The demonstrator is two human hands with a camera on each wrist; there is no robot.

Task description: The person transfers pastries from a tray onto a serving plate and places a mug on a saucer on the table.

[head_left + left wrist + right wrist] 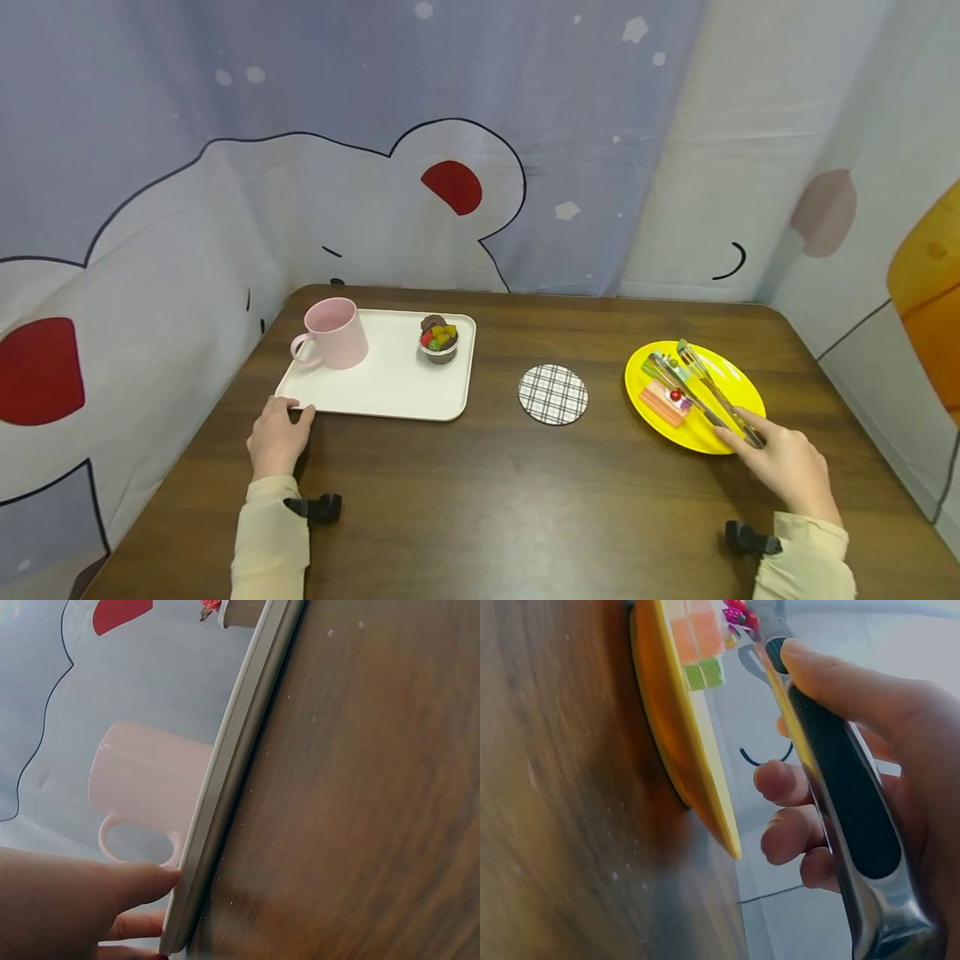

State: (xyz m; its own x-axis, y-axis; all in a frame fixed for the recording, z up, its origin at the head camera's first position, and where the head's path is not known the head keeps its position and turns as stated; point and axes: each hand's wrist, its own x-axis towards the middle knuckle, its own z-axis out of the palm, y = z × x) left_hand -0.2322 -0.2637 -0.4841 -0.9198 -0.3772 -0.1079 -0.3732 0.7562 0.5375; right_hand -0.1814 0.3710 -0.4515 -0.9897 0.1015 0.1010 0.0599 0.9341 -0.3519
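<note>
My left hand (279,437) holds the front left corner of a white tray (382,398), with the thumb at the rim (171,877). On that tray stand a pink mug (341,337), its handle to the left, and a small cupcake (440,342) topped with fruit. Over at the right, my right hand (791,467) grips a pair of metal tongs (701,398) with dark green handle inlays (844,787). Their arms are spread and reach across a yellow plate (738,379). Beside the tong tips lies a layered cake slice (663,404) with a red cherry, partly covered by the tongs.
A round checked coaster (552,394) lies between the tray and the plate on the brown wooden table (480,492). A patterned curtain (570,150) hangs along the back and sides of the table.
</note>
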